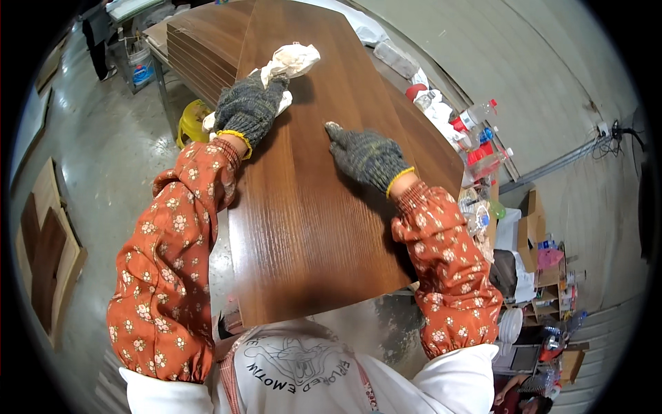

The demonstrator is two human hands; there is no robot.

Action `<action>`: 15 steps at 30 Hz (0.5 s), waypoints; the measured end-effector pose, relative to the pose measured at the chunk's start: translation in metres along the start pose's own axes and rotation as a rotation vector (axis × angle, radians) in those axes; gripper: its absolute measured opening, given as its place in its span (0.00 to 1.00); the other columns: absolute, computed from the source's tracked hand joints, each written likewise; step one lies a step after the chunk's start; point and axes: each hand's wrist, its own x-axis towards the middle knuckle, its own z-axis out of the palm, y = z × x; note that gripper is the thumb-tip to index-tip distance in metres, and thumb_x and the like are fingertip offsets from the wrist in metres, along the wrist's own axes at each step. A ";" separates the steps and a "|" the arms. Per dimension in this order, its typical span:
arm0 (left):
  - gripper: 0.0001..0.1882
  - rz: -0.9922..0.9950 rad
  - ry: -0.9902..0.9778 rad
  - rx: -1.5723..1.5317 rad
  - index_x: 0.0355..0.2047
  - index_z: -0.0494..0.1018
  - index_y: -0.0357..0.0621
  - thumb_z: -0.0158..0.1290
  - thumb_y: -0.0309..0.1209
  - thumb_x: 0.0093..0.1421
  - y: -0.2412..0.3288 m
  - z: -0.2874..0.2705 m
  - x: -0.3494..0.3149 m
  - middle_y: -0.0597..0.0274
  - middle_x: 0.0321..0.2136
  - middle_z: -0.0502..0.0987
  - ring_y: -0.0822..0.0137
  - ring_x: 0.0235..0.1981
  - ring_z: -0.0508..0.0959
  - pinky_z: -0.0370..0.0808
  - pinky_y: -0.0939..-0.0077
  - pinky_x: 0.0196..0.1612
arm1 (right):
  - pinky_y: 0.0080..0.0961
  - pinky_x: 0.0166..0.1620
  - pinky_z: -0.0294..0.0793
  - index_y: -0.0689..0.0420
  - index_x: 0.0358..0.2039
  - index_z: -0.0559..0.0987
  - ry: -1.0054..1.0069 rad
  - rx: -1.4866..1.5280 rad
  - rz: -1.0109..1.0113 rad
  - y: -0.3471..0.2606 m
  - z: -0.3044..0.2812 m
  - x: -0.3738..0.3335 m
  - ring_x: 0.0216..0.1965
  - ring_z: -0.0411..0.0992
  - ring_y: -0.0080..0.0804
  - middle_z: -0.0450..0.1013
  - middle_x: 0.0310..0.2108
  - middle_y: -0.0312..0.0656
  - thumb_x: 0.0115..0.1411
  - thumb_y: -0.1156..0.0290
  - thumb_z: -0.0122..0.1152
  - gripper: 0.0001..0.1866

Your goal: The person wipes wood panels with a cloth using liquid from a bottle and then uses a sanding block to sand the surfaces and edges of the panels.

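A brown wood-grain panel [303, 207] lies in front of me, on a stack of similar boards. My left hand [246, 107], in a grey knit glove with a yellow cuff, is closed around a crumpled white cloth [293, 61] over the panel's left part. Part of the cloth pokes out below the hand too. My right hand [369, 157], gloved the same way, is low over the middle of the panel with one finger stretched forward. That finger's tip looks pale, and nothing shows in this hand; its other fingers are partly hidden.
Stacked boards [200, 58] rise at the far left. A yellow bucket [194, 123] stands on the floor beside them. Plastic bottles [476, 116] crowd the right side. Cut panels [47, 255] lie at the left, and a person [96, 34] stands at the far left.
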 end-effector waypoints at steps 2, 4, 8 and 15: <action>0.22 0.011 0.017 -0.023 0.41 0.74 0.43 0.44 0.49 0.61 0.010 -0.003 0.000 0.46 0.38 0.76 0.46 0.42 0.75 0.69 0.60 0.44 | 0.44 0.41 0.70 0.50 0.55 0.68 0.000 -0.039 0.039 0.001 0.002 0.002 0.39 0.72 0.50 0.75 0.38 0.51 0.61 0.58 0.45 0.23; 0.18 0.226 -0.273 0.232 0.41 0.73 0.44 0.48 0.43 0.58 0.022 -0.012 0.005 0.48 0.39 0.76 0.48 0.43 0.74 0.69 0.60 0.45 | 0.43 0.41 0.71 0.49 0.55 0.69 0.048 -0.026 0.015 -0.004 0.007 -0.022 0.38 0.73 0.49 0.75 0.38 0.50 0.61 0.59 0.46 0.22; 0.34 0.947 -0.354 0.384 0.56 0.64 0.54 0.58 0.39 0.47 0.004 -0.013 -0.039 0.57 0.55 0.63 0.51 0.56 0.63 0.61 0.50 0.54 | 0.39 0.41 0.72 0.49 0.53 0.72 0.302 0.120 0.053 0.000 0.021 -0.095 0.37 0.74 0.46 0.75 0.39 0.49 0.61 0.63 0.49 0.19; 0.22 1.439 -0.504 0.052 0.49 0.69 0.55 0.54 0.39 0.53 0.055 0.034 -0.013 0.51 0.52 0.64 0.48 0.52 0.68 0.66 0.55 0.52 | 0.37 0.37 0.72 0.48 0.54 0.72 0.554 0.120 0.584 -0.002 0.045 -0.192 0.33 0.74 0.44 0.75 0.39 0.48 0.61 0.64 0.51 0.19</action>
